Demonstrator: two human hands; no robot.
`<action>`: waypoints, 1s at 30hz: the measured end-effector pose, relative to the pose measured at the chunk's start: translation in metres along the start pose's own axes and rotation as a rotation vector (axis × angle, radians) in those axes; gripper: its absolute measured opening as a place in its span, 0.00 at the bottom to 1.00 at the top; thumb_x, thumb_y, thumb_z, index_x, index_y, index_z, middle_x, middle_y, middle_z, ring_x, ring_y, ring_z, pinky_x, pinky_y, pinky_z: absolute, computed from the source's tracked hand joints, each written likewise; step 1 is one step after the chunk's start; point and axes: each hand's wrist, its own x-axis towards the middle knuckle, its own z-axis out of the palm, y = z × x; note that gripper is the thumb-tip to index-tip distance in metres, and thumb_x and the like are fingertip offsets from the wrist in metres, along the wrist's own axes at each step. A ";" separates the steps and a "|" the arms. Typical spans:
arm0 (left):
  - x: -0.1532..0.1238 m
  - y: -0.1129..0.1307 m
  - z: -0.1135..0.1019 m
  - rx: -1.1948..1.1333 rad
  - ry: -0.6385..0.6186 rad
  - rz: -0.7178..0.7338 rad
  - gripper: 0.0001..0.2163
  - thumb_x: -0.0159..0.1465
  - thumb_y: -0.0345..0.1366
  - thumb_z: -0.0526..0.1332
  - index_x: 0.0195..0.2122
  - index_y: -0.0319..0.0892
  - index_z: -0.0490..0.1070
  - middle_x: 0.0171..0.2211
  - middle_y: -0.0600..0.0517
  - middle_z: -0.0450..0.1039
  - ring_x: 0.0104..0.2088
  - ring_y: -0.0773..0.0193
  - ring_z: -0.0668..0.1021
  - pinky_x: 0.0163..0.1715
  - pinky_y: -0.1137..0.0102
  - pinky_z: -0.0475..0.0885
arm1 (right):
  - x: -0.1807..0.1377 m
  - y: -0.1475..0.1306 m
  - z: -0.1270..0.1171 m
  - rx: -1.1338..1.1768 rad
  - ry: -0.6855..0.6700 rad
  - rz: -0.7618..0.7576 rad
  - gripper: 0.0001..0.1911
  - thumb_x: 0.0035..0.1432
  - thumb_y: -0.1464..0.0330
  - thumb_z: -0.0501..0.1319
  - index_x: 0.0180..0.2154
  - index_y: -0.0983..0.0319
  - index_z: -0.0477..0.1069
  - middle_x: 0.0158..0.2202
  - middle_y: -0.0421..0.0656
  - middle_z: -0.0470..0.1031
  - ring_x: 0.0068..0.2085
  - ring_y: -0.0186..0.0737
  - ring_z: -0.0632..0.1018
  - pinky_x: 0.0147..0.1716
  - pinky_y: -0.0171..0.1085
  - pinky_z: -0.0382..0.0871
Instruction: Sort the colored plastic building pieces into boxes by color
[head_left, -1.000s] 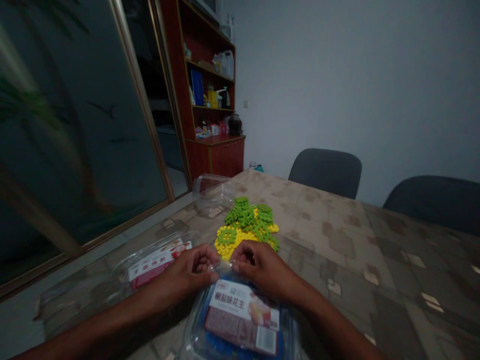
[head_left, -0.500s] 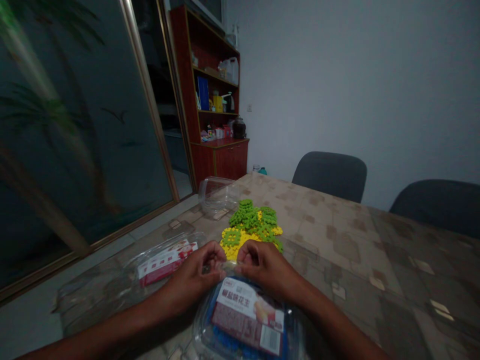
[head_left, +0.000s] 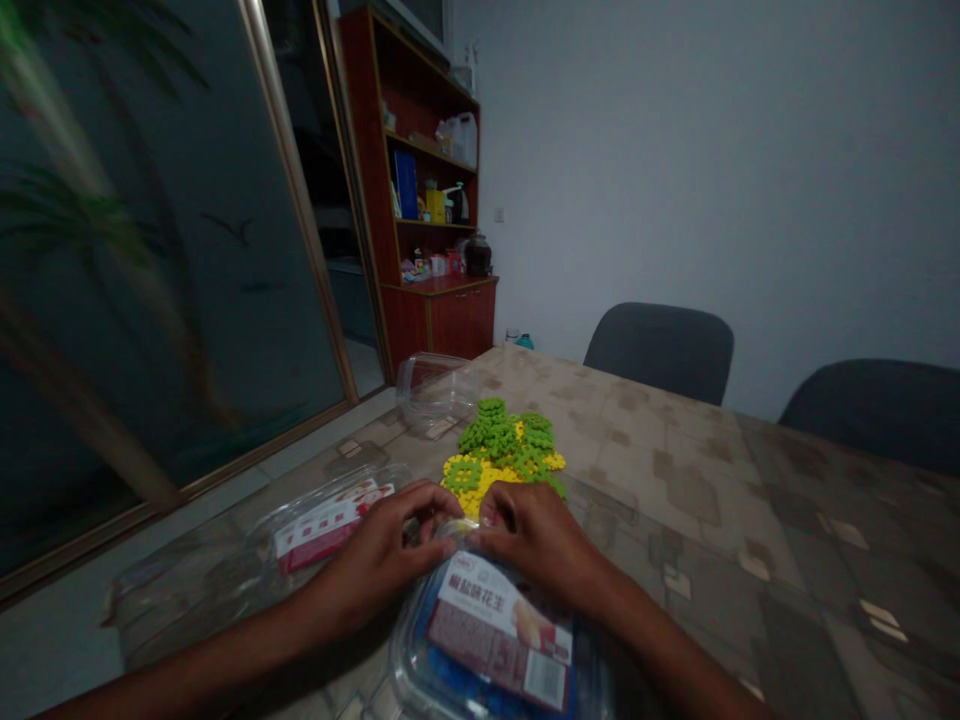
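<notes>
A clear plastic box (head_left: 487,650) with a red and white label and blue pieces inside lies on the table in front of me. My left hand (head_left: 382,555) and my right hand (head_left: 536,540) meet at its far rim, fingers curled and pinching the lid's edge. Just beyond my hands lies a heap of green and yellow flat toy pieces (head_left: 506,455).
An open clear lid with a red label (head_left: 322,525) lies at left. An empty clear tub (head_left: 435,385) stands beyond the pile. Two dark chairs (head_left: 660,350) stand at the table's far side. A red shelf unit (head_left: 427,200) and a glass sliding door (head_left: 165,260) are at left.
My hands stay at the box's far rim; the fingers have shifted slightly and the box has tilted a little. The view moved a bit at first.
</notes>
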 end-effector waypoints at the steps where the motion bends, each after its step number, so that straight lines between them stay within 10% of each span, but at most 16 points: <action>1: 0.002 0.001 -0.002 -0.003 -0.029 -0.005 0.12 0.57 0.42 0.65 0.40 0.43 0.72 0.29 0.55 0.66 0.32 0.60 0.68 0.31 0.68 0.60 | -0.001 -0.002 0.000 -0.028 0.003 -0.007 0.12 0.54 0.72 0.70 0.27 0.60 0.68 0.24 0.32 0.66 0.28 0.33 0.67 0.27 0.33 0.51; 30: 0.037 0.013 -0.020 0.153 -0.357 -0.035 0.12 0.52 0.40 0.66 0.25 0.43 0.63 0.23 0.59 0.61 0.27 0.64 0.65 0.26 0.72 0.57 | -0.016 -0.005 -0.002 -0.354 0.026 -0.135 0.05 0.61 0.68 0.63 0.32 0.62 0.72 0.31 0.43 0.78 0.31 0.38 0.74 0.30 0.35 0.52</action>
